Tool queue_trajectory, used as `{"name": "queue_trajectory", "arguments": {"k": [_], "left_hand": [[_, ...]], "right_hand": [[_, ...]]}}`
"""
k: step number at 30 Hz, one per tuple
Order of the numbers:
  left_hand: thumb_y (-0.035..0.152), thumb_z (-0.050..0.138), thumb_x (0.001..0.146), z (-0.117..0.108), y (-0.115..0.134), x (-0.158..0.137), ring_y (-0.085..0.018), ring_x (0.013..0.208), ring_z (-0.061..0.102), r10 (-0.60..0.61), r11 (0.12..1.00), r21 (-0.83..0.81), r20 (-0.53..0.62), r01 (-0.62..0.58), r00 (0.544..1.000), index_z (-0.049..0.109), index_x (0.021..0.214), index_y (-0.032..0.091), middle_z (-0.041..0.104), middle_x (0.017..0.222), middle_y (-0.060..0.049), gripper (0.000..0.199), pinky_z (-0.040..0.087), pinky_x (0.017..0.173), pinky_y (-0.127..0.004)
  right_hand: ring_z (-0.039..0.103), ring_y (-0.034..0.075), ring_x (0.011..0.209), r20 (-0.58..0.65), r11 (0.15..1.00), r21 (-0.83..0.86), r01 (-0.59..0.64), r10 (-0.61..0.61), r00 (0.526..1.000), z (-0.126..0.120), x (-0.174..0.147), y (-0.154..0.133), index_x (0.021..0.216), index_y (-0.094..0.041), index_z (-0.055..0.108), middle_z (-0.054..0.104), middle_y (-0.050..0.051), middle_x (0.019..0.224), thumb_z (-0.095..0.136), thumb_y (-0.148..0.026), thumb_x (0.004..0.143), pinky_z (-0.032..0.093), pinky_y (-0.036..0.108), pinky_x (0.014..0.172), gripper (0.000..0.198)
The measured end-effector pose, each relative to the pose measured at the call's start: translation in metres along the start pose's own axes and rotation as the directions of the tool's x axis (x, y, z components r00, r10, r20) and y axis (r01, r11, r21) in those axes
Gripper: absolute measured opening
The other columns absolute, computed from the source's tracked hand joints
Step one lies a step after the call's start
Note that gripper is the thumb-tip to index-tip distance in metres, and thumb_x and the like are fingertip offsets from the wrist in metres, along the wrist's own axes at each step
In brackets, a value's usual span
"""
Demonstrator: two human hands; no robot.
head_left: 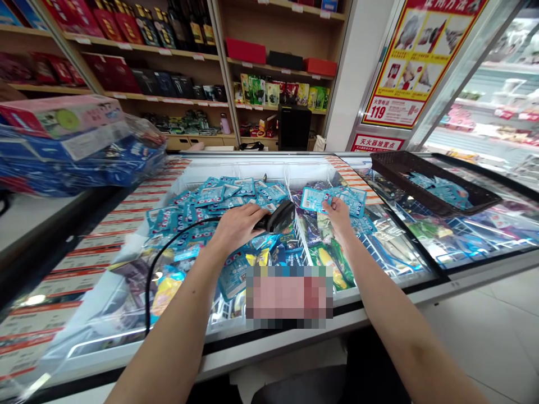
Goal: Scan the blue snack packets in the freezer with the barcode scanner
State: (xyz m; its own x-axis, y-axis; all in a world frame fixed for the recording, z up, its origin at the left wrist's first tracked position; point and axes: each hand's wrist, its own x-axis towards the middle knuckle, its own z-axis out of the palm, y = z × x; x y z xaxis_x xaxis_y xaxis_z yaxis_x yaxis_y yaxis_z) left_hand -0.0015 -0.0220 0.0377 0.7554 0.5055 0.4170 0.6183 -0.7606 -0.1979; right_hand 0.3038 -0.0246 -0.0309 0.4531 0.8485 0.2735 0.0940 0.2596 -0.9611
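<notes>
Blue packets lie in a broad heap on the freezer's glass, ahead and to the left of your left hand. That hand's fingers are wrapped around a black scanner, and its cable loops down to the left of your forearm. Your right hand has its fingers pinched on the right end of 1 blue packet, raised just beyond the scanner and to its right; more packets lie close beside that hand. Farther right, a brown basket on the freezer has blue packets in it. At far left are boxes in a stack. Behind stand shelves, and a poster at right reads 119.
</notes>
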Motion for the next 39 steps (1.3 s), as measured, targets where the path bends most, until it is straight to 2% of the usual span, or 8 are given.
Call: {"name": "queue_trajectory", "arguments": {"k": [4,12,18,28,39], "left_hand": [[0.032,0.055,0.085,-0.001,0.0029,0.0018,-0.023,0.099,0.058,0.024,1.0,-0.017,0.003,-0.024,1.0,0.054,0.117,0.021,0.063,0.103,-0.007,0.034,0.046,0.076,-0.032],[0.032,0.054,0.085,0.0013,0.0031,0.0023,-0.023,0.1,0.059,0.034,0.999,-0.043,0.02,-0.033,0.999,0.054,0.117,0.02,0.064,0.104,-0.007,0.034,0.046,0.077,-0.032],[0.033,0.054,0.085,0.0009,0.0041,0.0026,-0.022,0.1,0.059,0.032,0.999,-0.043,0.033,-0.031,0.999,0.053,0.117,0.021,0.063,0.105,-0.008,0.034,0.046,0.077,-0.032],[0.033,0.055,0.085,0.0038,0.0034,0.0021,-0.022,0.097,0.06,0.034,0.999,-0.032,0.033,-0.033,0.999,0.053,0.116,0.021,0.064,0.104,-0.007,0.033,0.045,0.072,-0.031],[0.032,0.058,0.082,0.0052,0.0038,0.0022,-0.023,0.098,0.06,0.032,0.998,-0.054,0.028,-0.031,0.999,0.054,0.117,0.022,0.064,0.105,-0.008,0.036,0.046,0.074,-0.032]], "right_hand": [[0.053,0.015,0.07,0.009,0.998,0.051,-0.042,0.042,0.999,0.0,0.0,0.0016,0.089,-0.021,0.052,0.056,0.0,0.08,0.066,-0.049,0.063,0.046,0.03,0.064,0.041],[0.056,0.018,0.076,0.006,0.998,-0.007,-0.059,0.059,0.998,0.0001,-0.0016,-0.001,0.091,-0.021,0.051,0.059,0.002,0.085,0.063,-0.051,0.064,0.05,0.033,0.065,0.042],[0.055,0.019,0.076,0.011,0.996,-0.086,-0.034,0.035,0.999,0.0011,0.0,0.0008,0.091,-0.021,0.049,0.058,0.003,0.083,0.059,-0.055,0.066,0.049,0.032,0.063,0.043],[0.051,0.016,0.072,0.005,0.999,-0.053,-0.011,0.011,1.0,0.002,-0.0003,0.0019,0.09,-0.019,0.051,0.054,0.0,0.077,0.061,-0.05,0.066,0.045,0.031,0.067,0.04],[0.056,0.019,0.081,0.037,0.997,-0.078,-0.006,0.009,0.999,0.0029,0.0005,0.0014,0.092,-0.02,0.049,0.06,0.004,0.084,0.058,-0.056,0.066,0.047,0.034,0.071,0.045]]}}
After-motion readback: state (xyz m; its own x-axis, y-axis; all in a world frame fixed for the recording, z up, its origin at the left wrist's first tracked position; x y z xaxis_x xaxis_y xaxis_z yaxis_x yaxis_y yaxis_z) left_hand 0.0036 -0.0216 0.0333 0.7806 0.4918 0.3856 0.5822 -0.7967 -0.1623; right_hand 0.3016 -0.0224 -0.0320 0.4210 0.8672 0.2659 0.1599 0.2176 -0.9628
